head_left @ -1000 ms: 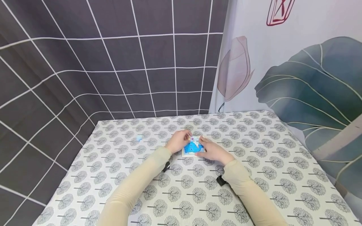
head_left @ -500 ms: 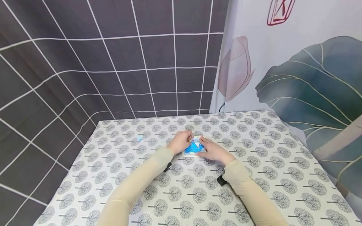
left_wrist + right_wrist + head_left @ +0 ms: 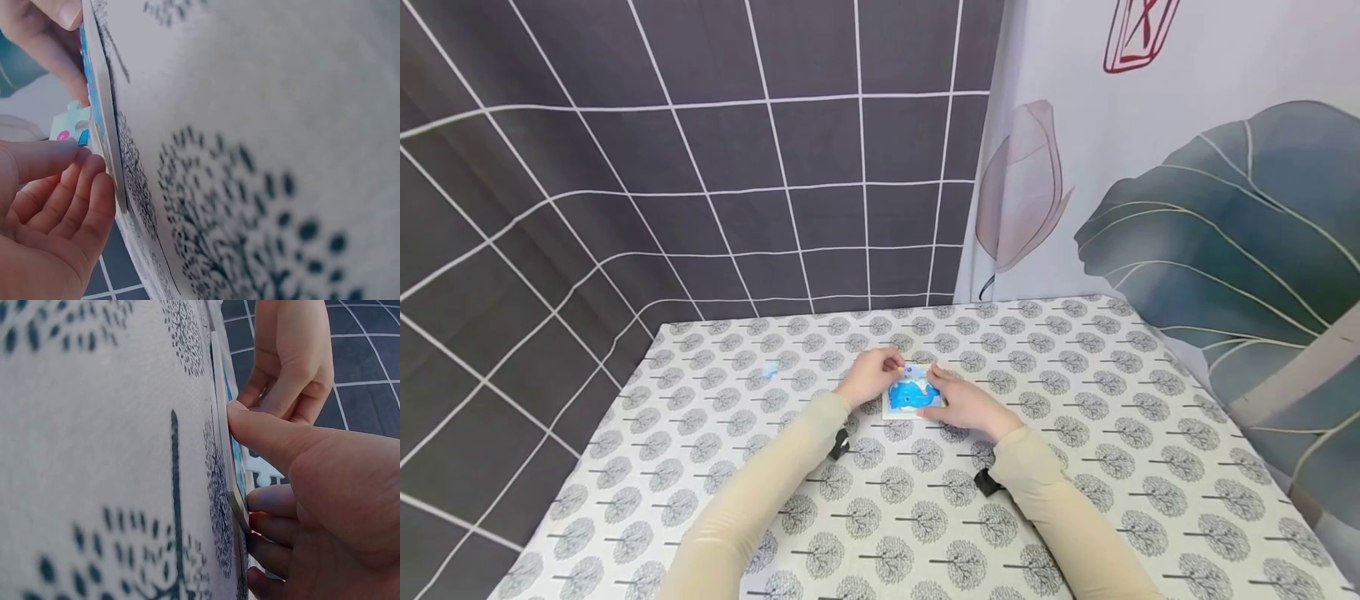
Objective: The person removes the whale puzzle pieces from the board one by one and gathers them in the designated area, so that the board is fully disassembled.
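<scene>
A small square jigsaw board (image 3: pixel 913 397) with a blue picture and a pale rim lies flat on the table. My left hand (image 3: pixel 871 375) is at its far left corner. Thumb and fingers there pinch a pale jigsaw piece (image 3: pixel 70 123) with a pink swirl, tilted up over the board's face. On the other side, my right hand (image 3: pixel 966 403) grips the board, thumb on the near edge and fingers along the right and far sides. The right wrist view shows that thumb (image 3: pixel 240 412) on the board's edge, with the pale piece partly hidden beyond it.
A loose light-blue jigsaw piece (image 3: pixel 770 367) lies on the tree-print tablecloth (image 3: pixel 820 533), left of the board. A dark gridded curtain (image 3: pixel 820 142) hangs behind the table, and a white floral curtain (image 3: pixel 1052 67) at the back right.
My left hand shifted slightly right over the board, then back left, still pinching the piece. The right hand and board stay nearly where they were.
</scene>
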Available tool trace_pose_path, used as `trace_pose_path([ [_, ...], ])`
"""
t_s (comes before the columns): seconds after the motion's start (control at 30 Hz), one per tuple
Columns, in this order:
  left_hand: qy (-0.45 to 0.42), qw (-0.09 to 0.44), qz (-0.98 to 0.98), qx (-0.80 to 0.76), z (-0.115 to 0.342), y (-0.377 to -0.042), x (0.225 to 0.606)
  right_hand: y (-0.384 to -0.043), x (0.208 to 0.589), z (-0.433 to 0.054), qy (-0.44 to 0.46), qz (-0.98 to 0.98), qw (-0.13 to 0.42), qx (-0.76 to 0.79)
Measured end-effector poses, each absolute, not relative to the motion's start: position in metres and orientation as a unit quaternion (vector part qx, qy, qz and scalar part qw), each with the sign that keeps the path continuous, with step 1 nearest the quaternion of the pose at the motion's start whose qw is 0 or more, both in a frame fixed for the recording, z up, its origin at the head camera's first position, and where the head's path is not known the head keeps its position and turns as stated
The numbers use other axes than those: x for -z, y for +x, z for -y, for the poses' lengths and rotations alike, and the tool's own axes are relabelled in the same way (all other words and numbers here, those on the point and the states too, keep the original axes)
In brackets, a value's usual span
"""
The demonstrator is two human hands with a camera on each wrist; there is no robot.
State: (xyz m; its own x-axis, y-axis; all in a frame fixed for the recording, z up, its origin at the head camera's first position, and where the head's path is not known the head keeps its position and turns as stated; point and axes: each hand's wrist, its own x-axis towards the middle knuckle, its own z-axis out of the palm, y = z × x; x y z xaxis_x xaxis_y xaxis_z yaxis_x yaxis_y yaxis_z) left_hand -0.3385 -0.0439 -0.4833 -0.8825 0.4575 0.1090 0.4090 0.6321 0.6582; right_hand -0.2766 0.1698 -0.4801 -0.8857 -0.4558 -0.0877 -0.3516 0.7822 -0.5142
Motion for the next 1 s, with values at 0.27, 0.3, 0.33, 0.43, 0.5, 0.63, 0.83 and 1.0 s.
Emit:
trace_pose_path([
  [0.27,0.179,0.026,-0.900,-0.396,0.065,-0.345,0.477,-0.278,0.480,-0.169,-0.213,-0.941,0.105,0.241],
  [0.3,0.171,0.024,-0.900,-0.401,0.069,-0.346,0.477,-0.278,0.480,-0.169,-0.211,-0.941,0.106,0.241],
  [0.33,0.163,0.020,-0.901,-0.403,0.073,-0.347,0.476,-0.278,0.480,-0.169,-0.210,-0.941,0.108,0.241],
  [0.43,0.137,0.017,-0.897,-0.421,0.088,-0.346,0.473,-0.277,0.480,-0.169,-0.212,-0.940,0.110,0.244],
  [0.5,0.122,0.016,-0.895,-0.429,0.099,-0.346,0.471,-0.277,0.480,-0.169,-0.214,-0.940,0.111,0.242],
  [0.63,0.101,0.001,-0.893,-0.438,0.122,-0.345,0.469,-0.278,0.481,-0.168,-0.214,-0.941,0.113,0.237],
  [0.83,0.055,0.003,-0.895,-0.442,0.159,-0.349,0.468,-0.278,0.482,-0.168,-0.212,-0.940,0.117,0.240],
  [1.0,0.027,-0.002,-0.901,-0.433,0.188,-0.346,0.455,-0.277,0.481,-0.168,-0.214,-0.939,0.115,0.244],
])
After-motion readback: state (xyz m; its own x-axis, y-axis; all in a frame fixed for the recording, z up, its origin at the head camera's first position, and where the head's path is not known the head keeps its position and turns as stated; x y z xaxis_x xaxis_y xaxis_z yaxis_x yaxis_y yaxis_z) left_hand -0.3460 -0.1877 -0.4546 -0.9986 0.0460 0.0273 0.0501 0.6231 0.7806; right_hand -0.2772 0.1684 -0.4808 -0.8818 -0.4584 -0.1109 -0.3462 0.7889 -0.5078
